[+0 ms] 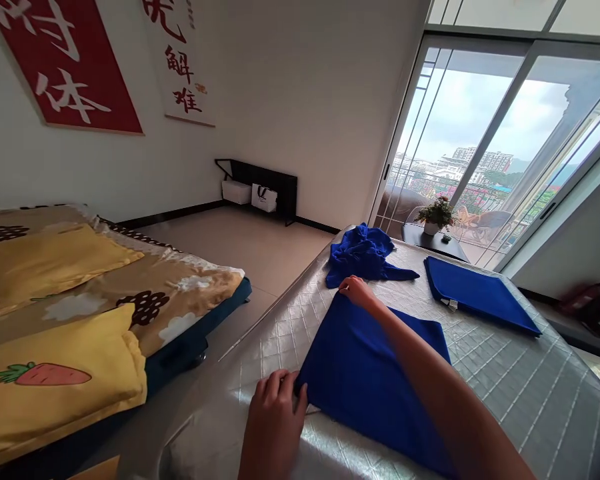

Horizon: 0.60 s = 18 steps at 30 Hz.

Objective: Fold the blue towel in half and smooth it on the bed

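A blue cloth [365, 373] lies spread flat on a silver quilted mattress [520, 380] in front of me. My left hand [275, 407] pinches the cloth's near left corner, fingers closed on it. My right hand [356, 291] reaches across and grips the far corner of the same cloth. A crumpled blue cloth [363, 253] lies just beyond my right hand. A folded blue cloth [477, 293] rests flat to the right of it.
To the left stands a low bed [110, 293] with yellow pillows and a patterned cover. A tiled floor strip separates it from the mattress. A potted plant [436, 217] sits on a small dark table by the glass sliding doors. A black shelf with bags stands against the far wall.
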Each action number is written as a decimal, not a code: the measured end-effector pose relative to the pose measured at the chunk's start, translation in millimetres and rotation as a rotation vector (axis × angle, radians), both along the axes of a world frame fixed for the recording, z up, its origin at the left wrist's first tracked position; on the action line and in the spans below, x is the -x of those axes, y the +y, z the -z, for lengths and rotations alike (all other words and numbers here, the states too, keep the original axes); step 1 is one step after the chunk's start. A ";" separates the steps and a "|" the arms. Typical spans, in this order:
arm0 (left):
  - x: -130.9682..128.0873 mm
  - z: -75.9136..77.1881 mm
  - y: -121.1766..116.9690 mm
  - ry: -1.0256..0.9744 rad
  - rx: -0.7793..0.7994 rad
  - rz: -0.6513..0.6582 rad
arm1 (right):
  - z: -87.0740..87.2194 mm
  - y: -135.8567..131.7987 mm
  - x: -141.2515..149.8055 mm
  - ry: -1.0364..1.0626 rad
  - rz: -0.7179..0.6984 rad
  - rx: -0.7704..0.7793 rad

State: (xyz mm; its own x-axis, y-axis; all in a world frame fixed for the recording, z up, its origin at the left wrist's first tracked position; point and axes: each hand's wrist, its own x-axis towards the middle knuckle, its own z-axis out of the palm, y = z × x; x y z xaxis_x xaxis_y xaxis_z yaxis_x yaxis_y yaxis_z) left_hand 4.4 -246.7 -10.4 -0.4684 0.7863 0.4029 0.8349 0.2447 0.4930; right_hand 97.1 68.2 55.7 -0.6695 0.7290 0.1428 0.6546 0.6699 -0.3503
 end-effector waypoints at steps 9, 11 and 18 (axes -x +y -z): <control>10.2 -18.1 7.7 -0.087 0.110 0.082 | -72.0 -52.9 -119.9 0.451 -0.061 -0.201; 7.1 -33.4 9.2 -0.097 0.127 0.086 | -85.9 -71.6 -156.4 0.480 -0.065 -0.261; -20.0 -140.9 29.9 0.491 -0.265 0.215 | -130.6 -123.8 -260.1 0.679 0.126 -0.477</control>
